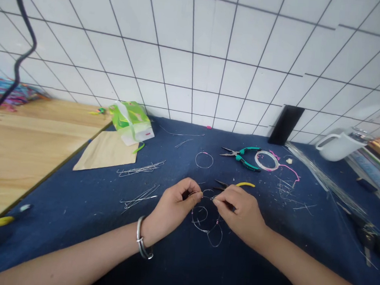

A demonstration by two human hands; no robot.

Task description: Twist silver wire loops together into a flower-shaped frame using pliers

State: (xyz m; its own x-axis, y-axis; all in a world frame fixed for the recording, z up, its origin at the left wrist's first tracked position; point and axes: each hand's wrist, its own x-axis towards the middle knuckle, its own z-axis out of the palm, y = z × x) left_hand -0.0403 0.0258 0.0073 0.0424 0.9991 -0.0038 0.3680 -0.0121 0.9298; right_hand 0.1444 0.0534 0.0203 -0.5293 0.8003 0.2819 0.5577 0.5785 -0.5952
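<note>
Between my hands is a thin silver wire piece (202, 229) bent into several loops, with small pink bits on it. My left hand (179, 203) pinches its upper left part between thumb and forefinger. At the upper right of the same piece, my right hand (239, 211) is closed in a pinch on the wire. The loops hang below my fingertips, over the blue cloth (166, 264). Just behind my right hand, yellow-handled pliers (245, 184) lie partly hidden. Farther back rests a separate wire ring (204, 160) with a pink bit at its top.
Teal-handled pliers (246, 158) and a white ring-shaped spool (266, 160) lie back right, near wire scraps (287, 191). Bent wires (141, 168) lie left, by brown paper (105, 153) and a green packet (132, 119). A white mug (338, 145) stands right, a wooden board (36, 147) left.
</note>
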